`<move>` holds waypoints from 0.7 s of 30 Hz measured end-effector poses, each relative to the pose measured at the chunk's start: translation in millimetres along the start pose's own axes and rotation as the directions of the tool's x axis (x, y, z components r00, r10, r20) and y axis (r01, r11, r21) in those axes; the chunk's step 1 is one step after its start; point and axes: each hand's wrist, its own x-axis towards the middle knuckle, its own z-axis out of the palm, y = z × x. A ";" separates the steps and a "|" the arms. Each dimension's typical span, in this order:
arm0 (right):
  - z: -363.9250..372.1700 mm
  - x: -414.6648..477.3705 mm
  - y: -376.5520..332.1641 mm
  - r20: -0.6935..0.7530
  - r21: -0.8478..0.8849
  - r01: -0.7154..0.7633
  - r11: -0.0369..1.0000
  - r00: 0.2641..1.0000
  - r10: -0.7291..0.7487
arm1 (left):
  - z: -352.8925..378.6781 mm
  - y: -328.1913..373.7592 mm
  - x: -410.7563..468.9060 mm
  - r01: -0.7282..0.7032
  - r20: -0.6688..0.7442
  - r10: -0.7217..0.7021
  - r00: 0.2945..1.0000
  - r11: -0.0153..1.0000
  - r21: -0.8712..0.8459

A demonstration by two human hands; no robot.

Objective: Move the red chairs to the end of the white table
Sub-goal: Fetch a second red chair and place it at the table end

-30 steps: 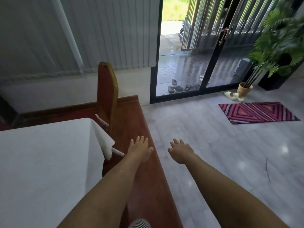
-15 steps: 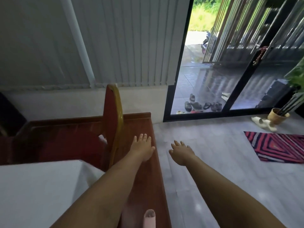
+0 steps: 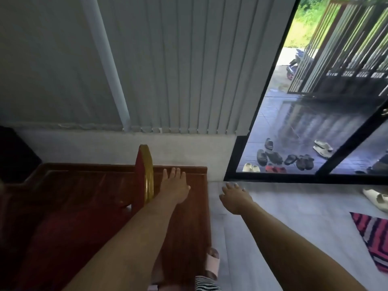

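Both arms have reached farther toward the blinds since a moment ago, and the white table has slipped out of sight. Now the left hand (image 3: 175, 186) hovers with fingers spread, holding nothing, just right of the red chair (image 3: 144, 175), whose gold-edged back stands upright and edge-on. That chair sits on the dark wooden platform (image 3: 189, 234), near its far edge by the wall. Off the platform's right edge, the right hand (image 3: 235, 197) hangs open and empty over the pale floor (image 3: 294, 206). A striped rug (image 3: 373, 234) lies at far right.
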 end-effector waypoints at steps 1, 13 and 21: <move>-12.0 21.7 2.9 -0.004 -0.026 0.031 0.999 1.000 -0.031 | -4.5 -6.2 19.7 0.020 -0.003 -0.020 1.000 1.000 -0.002; -152.5 248.0 -12.7 -0.022 -0.112 0.307 0.945 0.950 -0.311 | -53.7 -83.1 192.4 0.287 -0.018 -0.290 0.957 0.953 -0.094; -198.9 369.8 -90.2 -0.007 -0.205 0.502 0.841 0.858 -0.514 | -51.0 -177.6 255.6 0.521 0.042 -0.526 0.849 0.823 -0.226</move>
